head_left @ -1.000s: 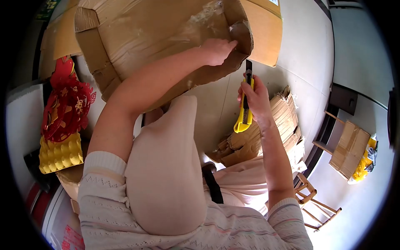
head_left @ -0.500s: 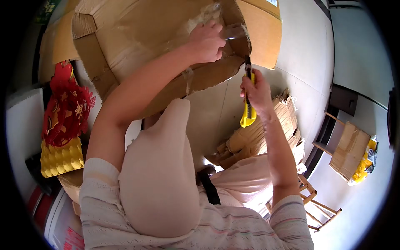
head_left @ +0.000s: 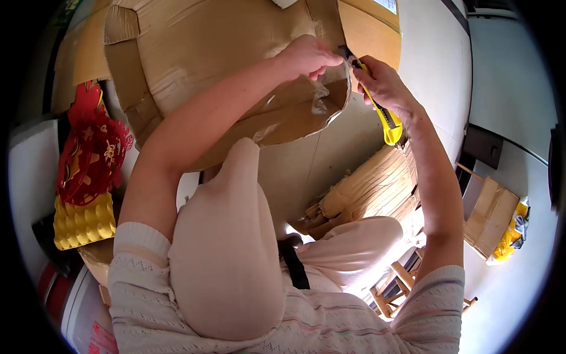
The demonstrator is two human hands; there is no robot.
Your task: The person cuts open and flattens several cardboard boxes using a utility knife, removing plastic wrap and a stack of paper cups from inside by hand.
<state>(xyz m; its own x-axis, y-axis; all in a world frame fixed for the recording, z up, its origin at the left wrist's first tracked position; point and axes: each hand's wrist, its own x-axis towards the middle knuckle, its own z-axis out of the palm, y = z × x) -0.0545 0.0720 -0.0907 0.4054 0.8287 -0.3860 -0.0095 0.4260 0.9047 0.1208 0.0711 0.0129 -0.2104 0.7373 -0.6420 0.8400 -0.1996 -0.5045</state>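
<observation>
A large opened cardboard box [head_left: 206, 53] lies before me, its low sides folded up. My left hand [head_left: 309, 57] is closed at the box's right corner, fingers pinched on what looks like clear tape. Below those fingers, a loose strip of clear tape [head_left: 320, 97] clings to the inner side of the box. My right hand [head_left: 383, 82] grips a yellow and black utility knife [head_left: 389, 125]. The knife's tip points up and left, close to my left fingertips at the box edge.
Flattened cardboard [head_left: 368, 183] is stacked on the floor by my bent knee. At left are red paper decorations [head_left: 91, 153] above a yellow egg tray [head_left: 85, 223]. To the right stand a wooden stool [head_left: 392, 292] and another cardboard piece [head_left: 491, 215] beside a yellow bag [head_left: 508, 239].
My right hand has raised the knife up and right, tilting it toward the box corner. My left hand has shifted right to meet it. A whitish crumpled piece has moved up toward the top edge.
</observation>
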